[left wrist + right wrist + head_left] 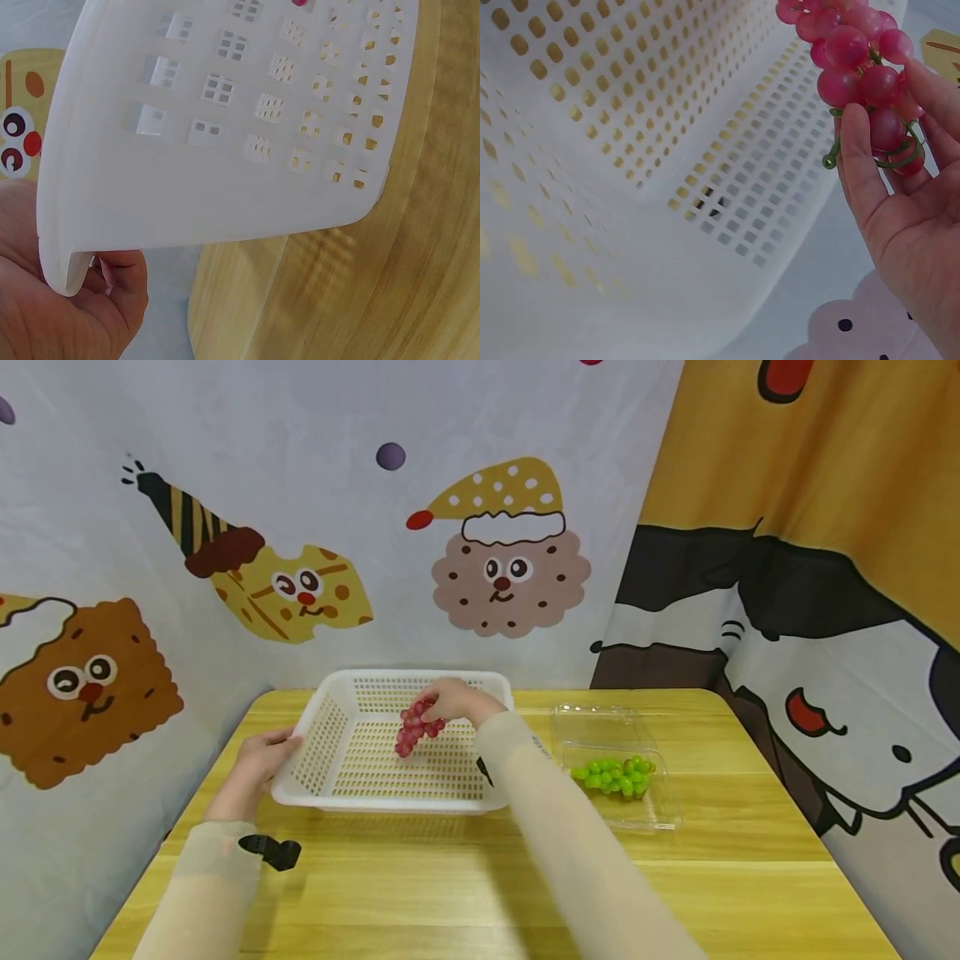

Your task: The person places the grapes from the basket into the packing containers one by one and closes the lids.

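Note:
Inside a white plastic basket [405, 804] with a grid of holes, my right hand [457, 700] holds a bunch of red grapes [412, 727] over the basket floor. The right wrist view shows the thumb and fingers pinching the grapes [847, 60] at their green stem end, with the bunch extending from the fingertips. On the basket's left side, my left hand [260, 757] grips the rim. Seen from the left wrist, its fingers [124, 281] curl beneath the rim's overhanging lip.
Right of the basket, a clear plastic clamshell box [660, 814] lies with its lid folded back, holding a bunch of green grapes [617, 777]. Both stand on a wooden table [420, 893]. A cartoon-printed curtain [322, 435] hangs behind the table.

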Demonstrator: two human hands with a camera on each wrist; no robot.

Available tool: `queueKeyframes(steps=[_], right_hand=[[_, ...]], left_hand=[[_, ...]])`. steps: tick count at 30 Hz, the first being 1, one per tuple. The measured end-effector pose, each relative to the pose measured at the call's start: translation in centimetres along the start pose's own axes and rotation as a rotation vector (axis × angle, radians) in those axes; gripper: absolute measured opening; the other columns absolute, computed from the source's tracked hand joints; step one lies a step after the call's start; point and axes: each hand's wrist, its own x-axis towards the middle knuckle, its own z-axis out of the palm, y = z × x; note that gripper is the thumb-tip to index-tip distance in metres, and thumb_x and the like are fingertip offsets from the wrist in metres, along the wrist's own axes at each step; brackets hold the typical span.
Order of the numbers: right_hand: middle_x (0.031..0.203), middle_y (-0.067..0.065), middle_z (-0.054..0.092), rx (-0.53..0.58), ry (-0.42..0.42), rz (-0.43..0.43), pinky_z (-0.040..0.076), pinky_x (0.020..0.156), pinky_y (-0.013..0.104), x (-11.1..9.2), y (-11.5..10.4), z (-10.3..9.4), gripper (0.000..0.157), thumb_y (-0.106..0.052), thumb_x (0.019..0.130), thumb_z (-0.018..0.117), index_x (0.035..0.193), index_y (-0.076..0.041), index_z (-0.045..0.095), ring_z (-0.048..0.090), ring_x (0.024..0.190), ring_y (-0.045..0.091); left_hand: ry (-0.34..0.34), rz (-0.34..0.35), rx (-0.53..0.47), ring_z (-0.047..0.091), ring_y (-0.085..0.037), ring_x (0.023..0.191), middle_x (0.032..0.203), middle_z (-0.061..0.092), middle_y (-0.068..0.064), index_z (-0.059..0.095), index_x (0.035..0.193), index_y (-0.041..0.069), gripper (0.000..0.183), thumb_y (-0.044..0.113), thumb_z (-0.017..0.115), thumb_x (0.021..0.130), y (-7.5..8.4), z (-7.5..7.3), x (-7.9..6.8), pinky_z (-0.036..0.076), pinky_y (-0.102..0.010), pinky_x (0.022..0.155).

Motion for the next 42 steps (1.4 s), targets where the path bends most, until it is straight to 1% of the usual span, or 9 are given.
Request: queueKeyframes(steps=[4, 9, 15, 20, 25, 30, 34, 39, 42], right_hand=[[0.121, 0.003, 0.063, 0.027, 0.037, -0.045, 0.051, 0.078, 0.025, -0.4, -0.2, -0.8, 0.033, -0.015, 0.091, 0.064, 0.123, -0.018, 0.065, 0.059, 0.097, 0.013], [0.126, 0.003, 0.06, 0.036, 0.047, -0.088, 0.051, 0.08, 0.026, -1.5, -0.8, -1.7, 0.035, -0.018, 0.092, 0.063, 0.126, -0.02, 0.062, 0.058, 0.101, 0.014], [0.122, 0.005, 0.062, 0.042, 0.043, -0.137, 0.053, 0.079, 0.028, -2.5, -1.0, -2.3, 0.034, -0.016, 0.091, 0.064, 0.125, -0.017, 0.063, 0.06, 0.1, 0.015], [0.121, 0.004, 0.063, 0.044, 0.059, -0.155, 0.052, 0.077, 0.025, -2.9, -0.1, -2.5, 0.033, -0.015, 0.09, 0.065, 0.123, -0.019, 0.065, 0.06, 0.098, 0.014], [0.126, 0.003, 0.061, 0.07, 0.094, -0.171, 0.051, 0.08, 0.027, -4.0, 0.9, -3.1, 0.033, -0.017, 0.091, 0.065, 0.123, -0.022, 0.065, 0.059, 0.104, 0.015], [0.12, 0.005, 0.065, 0.155, 0.126, -0.195, 0.052, 0.081, 0.029, -6.0, 2.0, -4.1, 0.034, -0.017, 0.091, 0.064, 0.124, -0.018, 0.064, 0.062, 0.1, 0.015], [0.115, 0.005, 0.067, 0.221, 0.177, -0.209, 0.052, 0.082, 0.031, -7.5, 3.1, -4.8, 0.034, -0.018, 0.09, 0.065, 0.125, -0.016, 0.064, 0.063, 0.097, 0.016], [0.124, 0.008, 0.062, 0.232, 0.258, -0.214, 0.051, 0.086, 0.032, -9.5, 4.5, -5.3, 0.035, -0.018, 0.09, 0.065, 0.125, -0.014, 0.063, 0.06, 0.106, 0.019], [0.127, 0.008, 0.06, 0.241, 0.297, -0.196, 0.051, 0.087, 0.033, -10.8, 5.2, -5.3, 0.034, -0.019, 0.09, 0.066, 0.124, -0.015, 0.064, 0.059, 0.109, 0.021]], left_hand=[[-0.001, 0.001, 0.007, 0.062, -0.024, 0.098, 0.138, 0.044, -0.026, 0.033, 0.147, 0.005, 0.059, 0.036, 0.047, 0.098, -0.1, 0.0, 0.0, 0.055, -0.031, 0.069], [0.003, 0.0, 0.002, 0.061, -0.028, 0.103, 0.139, 0.044, -0.027, 0.033, 0.147, 0.005, 0.059, 0.035, 0.048, 0.098, -0.1, 0.0, 0.0, 0.055, -0.03, 0.069], [0.002, -0.01, 0.006, 0.06, -0.029, 0.106, 0.139, 0.044, -0.025, 0.032, 0.148, 0.007, 0.06, 0.037, 0.047, 0.098, -0.2, -0.3, 0.0, 0.055, -0.032, 0.071], [-0.006, -0.009, 0.005, 0.062, -0.025, 0.099, 0.139, 0.044, -0.026, 0.031, 0.148, 0.007, 0.06, 0.037, 0.047, 0.098, -0.3, -0.3, 0.1, 0.055, -0.033, 0.07], [-0.003, -0.012, -0.007, 0.061, -0.027, 0.101, 0.138, 0.044, -0.026, 0.032, 0.147, 0.005, 0.061, 0.037, 0.049, 0.098, -0.3, -0.1, 0.0, 0.055, -0.03, 0.067], [-0.005, -0.011, -0.003, 0.061, -0.025, 0.1, 0.138, 0.045, -0.025, 0.032, 0.147, 0.006, 0.061, 0.037, 0.049, 0.098, -0.2, -0.1, 0.0, 0.055, -0.03, 0.068], [-0.01, -0.003, 0.002, 0.061, -0.024, 0.1, 0.138, 0.045, -0.025, 0.032, 0.147, 0.006, 0.061, 0.037, 0.048, 0.098, -0.3, -0.2, 0.0, 0.054, -0.03, 0.069], [-0.019, -0.001, 0.003, 0.061, -0.023, 0.099, 0.138, 0.045, -0.025, 0.032, 0.147, 0.006, 0.061, 0.038, 0.048, 0.098, -0.3, -0.2, -0.1, 0.054, -0.029, 0.069], [-0.018, 0.004, 0.002, 0.06, -0.022, 0.098, 0.138, 0.044, -0.025, 0.032, 0.147, 0.006, 0.061, 0.037, 0.048, 0.098, -0.2, -0.2, -0.1, 0.054, -0.029, 0.069]])
